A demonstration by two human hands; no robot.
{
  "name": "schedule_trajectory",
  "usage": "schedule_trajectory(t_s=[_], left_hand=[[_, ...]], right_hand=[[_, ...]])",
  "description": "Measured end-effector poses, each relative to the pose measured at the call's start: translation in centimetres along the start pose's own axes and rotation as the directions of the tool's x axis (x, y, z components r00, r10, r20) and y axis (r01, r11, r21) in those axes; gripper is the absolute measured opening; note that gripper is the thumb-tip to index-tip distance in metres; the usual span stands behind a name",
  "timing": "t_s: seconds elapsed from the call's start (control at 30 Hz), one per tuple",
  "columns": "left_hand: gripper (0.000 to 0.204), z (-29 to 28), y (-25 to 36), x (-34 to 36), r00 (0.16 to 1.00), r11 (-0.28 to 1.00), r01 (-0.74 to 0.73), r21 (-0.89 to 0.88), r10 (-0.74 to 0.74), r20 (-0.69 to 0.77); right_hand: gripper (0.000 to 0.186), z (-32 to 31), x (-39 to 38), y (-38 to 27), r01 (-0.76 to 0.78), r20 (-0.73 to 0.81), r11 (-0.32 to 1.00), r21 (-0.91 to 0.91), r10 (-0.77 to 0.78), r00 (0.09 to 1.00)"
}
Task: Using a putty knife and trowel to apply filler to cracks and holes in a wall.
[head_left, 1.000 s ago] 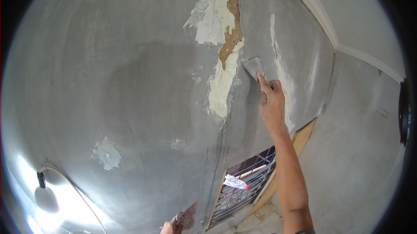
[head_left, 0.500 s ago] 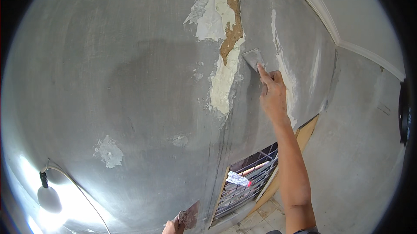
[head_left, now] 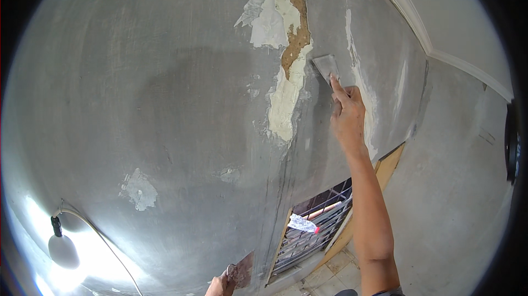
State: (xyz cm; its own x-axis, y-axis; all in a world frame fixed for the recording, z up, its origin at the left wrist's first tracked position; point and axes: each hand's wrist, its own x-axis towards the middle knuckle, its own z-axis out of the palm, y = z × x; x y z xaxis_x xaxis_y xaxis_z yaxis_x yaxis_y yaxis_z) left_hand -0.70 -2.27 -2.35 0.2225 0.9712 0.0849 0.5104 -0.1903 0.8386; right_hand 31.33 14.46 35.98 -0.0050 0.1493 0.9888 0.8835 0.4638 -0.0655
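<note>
My right hand (head_left: pixel 348 110) grips a putty knife (head_left: pixel 326 66), its index finger laid along the blade. The blade is at the grey wall (head_left: pixel 209 109), just right of a long damaged strip; whether it touches cannot be told. Bare brown material (head_left: pixel 297 15) shows in the upper part of that strip, with cream filler (head_left: pixel 283 112) spread below and beside it. Low in the view, my left hand (head_left: pixel 218 285) is closed around a flat, putty-smeared plate (head_left: pixel 242 270), perhaps a wide scraper; its handle is hidden.
A lit bulb (head_left: pixel 64 251) hangs on a cable at lower left. Below the strip is a barred window opening (head_left: pixel 316 230) with a plastic bottle (head_left: pixel 303 223) in it. White filler streaks (head_left: pixel 363 87) run right of my hand. Ceiling moulding (head_left: pixel 407 7) borders the upper right.
My right hand and the putty knife have shifted slightly up and to the right along the wall. My left hand keeps its hold with hardly any movement.
</note>
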Motion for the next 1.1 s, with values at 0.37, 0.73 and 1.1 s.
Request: schedule_trajectory(t_s=[0.37, 0.73, 1.1], left_hand=[[0.031, -0.1, 1.1, 1.1, 0.999, 0.998, 0.010, -0.069, -0.007, 0.034], [0.031, -0.2, 0.4, -0.9, 0.993, 0.990, 0.101, -0.099, -0.095, 0.071], [0.031, 5.8, -7.6, -0.4, 0.968, 0.893, 0.250, -0.374, -0.229, 0.100]], right_hand=[[0.057, 1.2, -0.5, 2.1, 0.113, 0.008, 0.976, -0.188, -0.113, 0.994], [0.056, 0.7, -1.8, -0.6, 0.115, 0.072, 0.964, -0.238, -0.100, 0.992], [0.031, -9.7, -34.4, -0.3, -0.902, 0.464, 0.424, -0.075, 0.816, 0.345]])
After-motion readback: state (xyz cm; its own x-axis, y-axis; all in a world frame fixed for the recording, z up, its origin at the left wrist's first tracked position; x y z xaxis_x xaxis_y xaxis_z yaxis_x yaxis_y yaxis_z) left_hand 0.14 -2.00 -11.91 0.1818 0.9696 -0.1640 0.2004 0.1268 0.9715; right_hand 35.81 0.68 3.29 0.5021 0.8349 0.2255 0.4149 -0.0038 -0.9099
